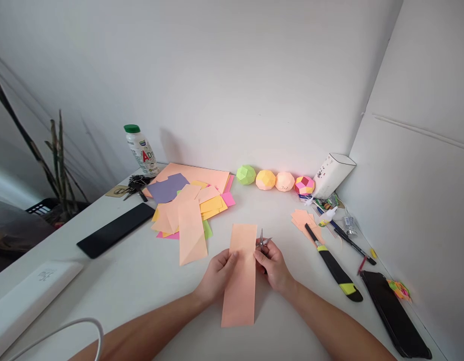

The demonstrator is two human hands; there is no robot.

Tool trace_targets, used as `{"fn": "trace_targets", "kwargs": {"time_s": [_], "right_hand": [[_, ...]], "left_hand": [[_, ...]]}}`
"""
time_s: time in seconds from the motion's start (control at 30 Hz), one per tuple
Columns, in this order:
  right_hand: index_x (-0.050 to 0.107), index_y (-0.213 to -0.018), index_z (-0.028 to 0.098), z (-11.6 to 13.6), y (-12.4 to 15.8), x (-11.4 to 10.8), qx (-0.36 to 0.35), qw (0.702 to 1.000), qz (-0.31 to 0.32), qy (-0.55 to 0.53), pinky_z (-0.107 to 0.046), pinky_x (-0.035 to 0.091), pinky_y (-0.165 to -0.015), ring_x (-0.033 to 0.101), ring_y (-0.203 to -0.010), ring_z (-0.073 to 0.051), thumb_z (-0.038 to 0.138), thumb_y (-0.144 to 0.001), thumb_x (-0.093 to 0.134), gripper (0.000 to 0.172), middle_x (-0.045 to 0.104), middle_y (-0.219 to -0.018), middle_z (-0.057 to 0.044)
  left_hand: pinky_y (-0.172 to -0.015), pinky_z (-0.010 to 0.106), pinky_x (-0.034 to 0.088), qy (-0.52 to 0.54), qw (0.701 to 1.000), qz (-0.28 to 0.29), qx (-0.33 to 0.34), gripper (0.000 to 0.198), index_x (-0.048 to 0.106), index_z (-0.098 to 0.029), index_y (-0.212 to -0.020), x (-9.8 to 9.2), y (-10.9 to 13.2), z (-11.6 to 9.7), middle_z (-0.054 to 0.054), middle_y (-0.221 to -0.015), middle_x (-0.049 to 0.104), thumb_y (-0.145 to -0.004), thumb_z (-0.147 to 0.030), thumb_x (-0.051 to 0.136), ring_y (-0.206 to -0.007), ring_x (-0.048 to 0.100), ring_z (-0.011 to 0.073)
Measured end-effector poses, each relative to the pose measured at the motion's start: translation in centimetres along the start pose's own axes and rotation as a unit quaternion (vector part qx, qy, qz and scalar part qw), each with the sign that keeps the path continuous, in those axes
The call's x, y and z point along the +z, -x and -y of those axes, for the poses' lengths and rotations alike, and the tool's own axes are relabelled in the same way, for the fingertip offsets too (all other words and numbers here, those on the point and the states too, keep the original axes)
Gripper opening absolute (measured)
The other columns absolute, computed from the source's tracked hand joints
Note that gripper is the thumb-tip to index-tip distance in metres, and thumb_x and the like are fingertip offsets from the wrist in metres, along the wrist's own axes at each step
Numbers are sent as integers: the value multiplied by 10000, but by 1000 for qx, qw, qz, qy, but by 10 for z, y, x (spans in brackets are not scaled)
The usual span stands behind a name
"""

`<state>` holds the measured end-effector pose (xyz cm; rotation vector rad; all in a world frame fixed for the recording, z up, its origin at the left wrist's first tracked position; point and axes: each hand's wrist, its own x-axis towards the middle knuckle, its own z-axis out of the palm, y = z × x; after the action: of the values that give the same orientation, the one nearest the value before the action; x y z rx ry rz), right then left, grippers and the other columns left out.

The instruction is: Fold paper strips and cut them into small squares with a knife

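A long strip of peach paper point(240, 291) is held upright between my two hands, above the white table. My left hand point(218, 273) pinches its left edge, thumb on the front face. On the other side, my right hand point(274, 265) grips the right edge with its thumb. That same hand also carries a small pair of scissors point(261, 239), blades pointing up and slightly apart; their handles are mostly hidden behind the fingers. Left of the strip lies a pile of coloured paper, with another peach piece point(191, 225) on top.
Paper balls point(265, 179) line the wall. Small peach cutouts point(304, 220), a utility knife point(335, 268), a glue bottle point(327, 215) and a phone point(395, 313) lie at right. At left are a black slab point(117, 229), a white bottle point(142, 153), keys point(137, 185) and a white power unit point(32, 301).
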<state>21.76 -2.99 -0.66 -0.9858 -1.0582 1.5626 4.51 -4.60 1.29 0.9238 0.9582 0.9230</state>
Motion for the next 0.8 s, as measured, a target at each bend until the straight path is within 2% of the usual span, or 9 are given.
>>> {"fn": "trace_targets", "kwargs": {"time_s": [0.1,0.23,0.4,0.53,0.63,0.73,0.8], "right_hand": [[559,-1006,232,-1,-1,0,-2,1000,-8,-6,-214,271,-462,378,-532,-81,402,-817,654,272,454,-646,66],[550,-1021,244,-2,-3,0,-13,1000,-21,-9,-205,272,-457,371,-543,-73,382,-777,702,319,462,-697,68],[562,-979,229,-2,-2,0,-7,1000,-26,-7,-205,279,-451,375,-534,-84,406,-811,653,261,454,-642,68],[550,-995,240,-1,-2,1,-12,999,-34,-4,-203,279,-452,370,-534,-85,424,-812,648,278,439,-637,74],[546,-974,238,0,-1,1,-14,999,-31,2,-205,279,-459,369,-538,-84,417,-805,656,269,444,-656,70],[538,-1031,241,0,0,1,-13,1000,-23,9,-213,285,-468,385,-555,-94,444,-846,595,281,453,-673,59],[535,-1050,242,1,2,1,-17,1000,-12,18,-218,296,-488,398,-575,-96,414,-808,656,320,467,-699,55]], "left_hand": [[-647,300,503,2,1000,4,0,528,634,-164,-939,0,0,0,77,-893,704,-752,-654,585,-776,650,231],[-644,291,492,-11,1000,11,-8,513,620,-162,-896,-1,-1,2,72,-863,690,-751,-653,587,-766,632,220],[-575,259,453,-45,999,-1,-17,514,595,-155,-815,-2,-1,3,53,-765,652,-752,-664,574,-692,589,188],[-592,260,457,-28,999,19,-16,493,595,-160,-842,-2,-1,4,50,-786,648,-771,-647,569,-708,587,184],[-573,251,448,-32,999,17,-16,495,595,-156,-810,-2,0,4,51,-766,644,-761,-648,579,-690,583,179],[-575,258,458,-20,1000,15,-18,490,602,-158,-813,-2,0,4,58,-780,657,-752,-645,593,-688,592,185],[-608,274,478,-7,1000,12,-14,481,613,-162,-837,-3,1,3,66,-816,670,-752,-635,601,-720,610,198]]}}
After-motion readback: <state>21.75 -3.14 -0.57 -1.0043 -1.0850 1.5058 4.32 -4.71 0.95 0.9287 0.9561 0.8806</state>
